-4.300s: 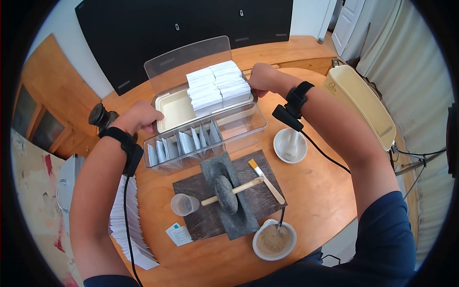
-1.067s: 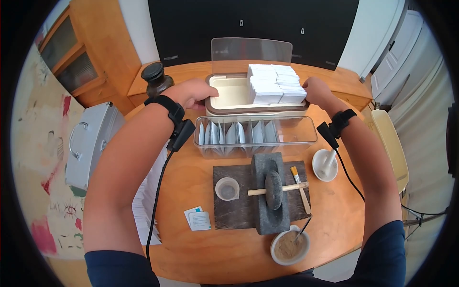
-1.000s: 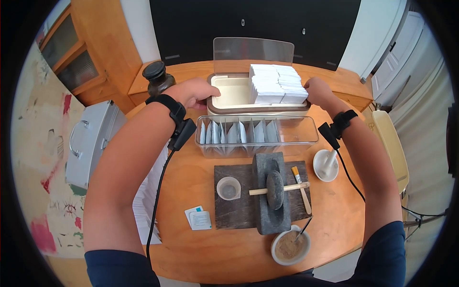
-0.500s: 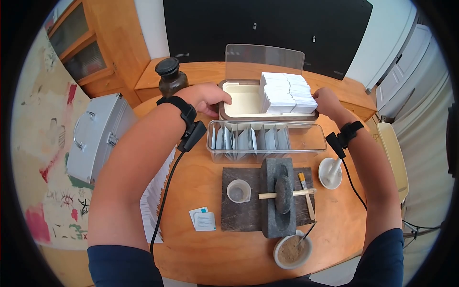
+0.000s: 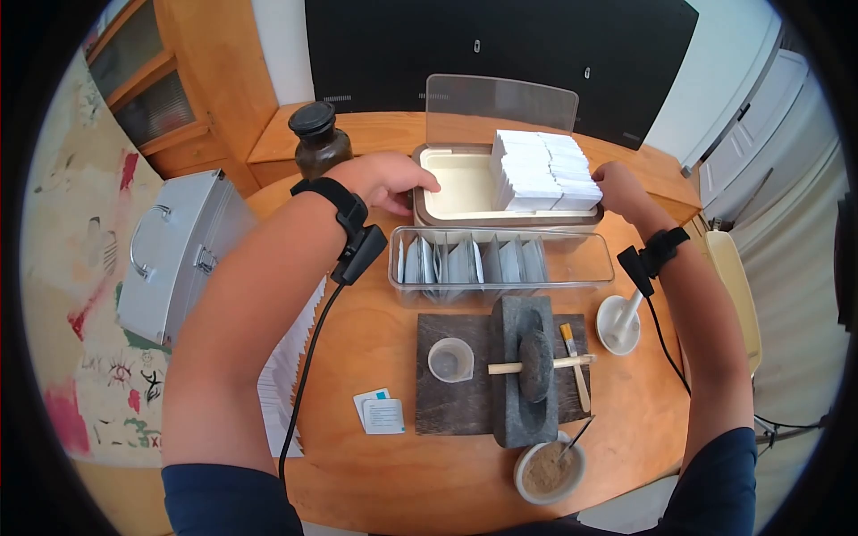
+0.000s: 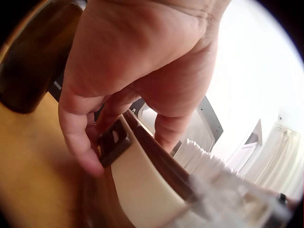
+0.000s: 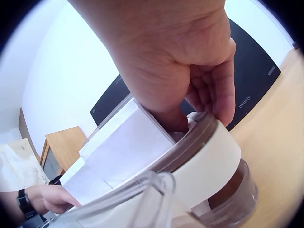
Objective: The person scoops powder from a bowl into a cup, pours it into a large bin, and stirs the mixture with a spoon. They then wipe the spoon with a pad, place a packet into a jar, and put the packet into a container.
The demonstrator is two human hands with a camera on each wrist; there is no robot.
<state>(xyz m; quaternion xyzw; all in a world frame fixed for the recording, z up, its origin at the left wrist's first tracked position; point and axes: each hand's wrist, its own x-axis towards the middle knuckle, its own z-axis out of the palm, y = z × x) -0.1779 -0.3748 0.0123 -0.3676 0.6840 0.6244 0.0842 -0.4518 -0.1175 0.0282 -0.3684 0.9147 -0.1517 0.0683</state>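
A cream storage box (image 5: 456,184) with a brown rim stands at the back of the table, its clear lid (image 5: 502,103) raised behind it. White folded paper packets (image 5: 545,171) fill its right part. My left hand (image 5: 393,181) grips the left end: in the left wrist view the thumb is inside the rim and the fingers are outside, by a brown clasp (image 6: 115,142). At the other end my right hand (image 5: 624,192) pinches the rim, thumb inside beside the packets, fingers outside. In front lies a long clear plastic bin (image 5: 576,261) with several upright sachets.
Nearer stand a stone grinding trough (image 5: 511,420) with its wheel, a small cup (image 5: 450,360), a brush (image 5: 576,375), a bowl of brown powder (image 5: 547,469) and a white mortar (image 5: 617,332). A dark jar (image 5: 320,147) and silver case (image 5: 174,259) are left, white papers (image 5: 284,384) under my left arm.
The head view has levelled and turned since the oldest frame, so the table things appear farther right. More of the box's brown front rim shows behind the clear bin. Both hands keep their hold.
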